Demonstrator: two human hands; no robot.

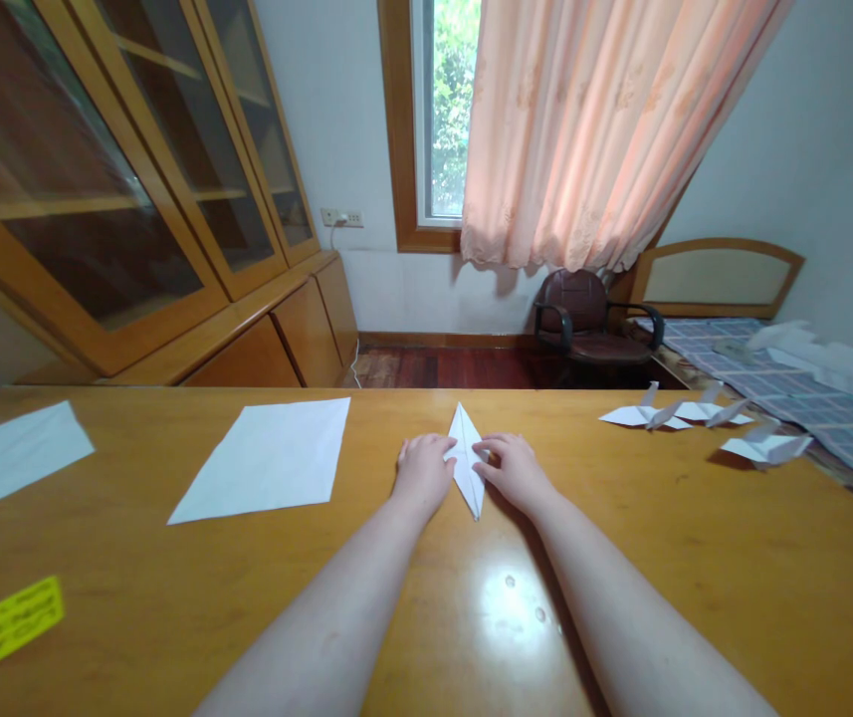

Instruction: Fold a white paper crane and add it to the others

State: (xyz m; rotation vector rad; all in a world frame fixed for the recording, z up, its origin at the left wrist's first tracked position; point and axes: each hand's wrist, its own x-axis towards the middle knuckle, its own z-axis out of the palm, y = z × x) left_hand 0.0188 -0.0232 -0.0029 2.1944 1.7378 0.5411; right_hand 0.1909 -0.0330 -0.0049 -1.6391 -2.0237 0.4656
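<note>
A white paper folded into a narrow diamond lies on the wooden table in front of me. My left hand rests at its left edge with curled fingers pinching the paper. My right hand presses on its right edge, fingertips bent onto the fold. Both hands touch the folded paper near its middle; its points stick out above and below them.
A flat white sheet lies left of my hands, and another sheet at the far left. Three folded paper cranes sit at the right. A yellow label is near the front left. Beyond the table stand a chair and cabinets.
</note>
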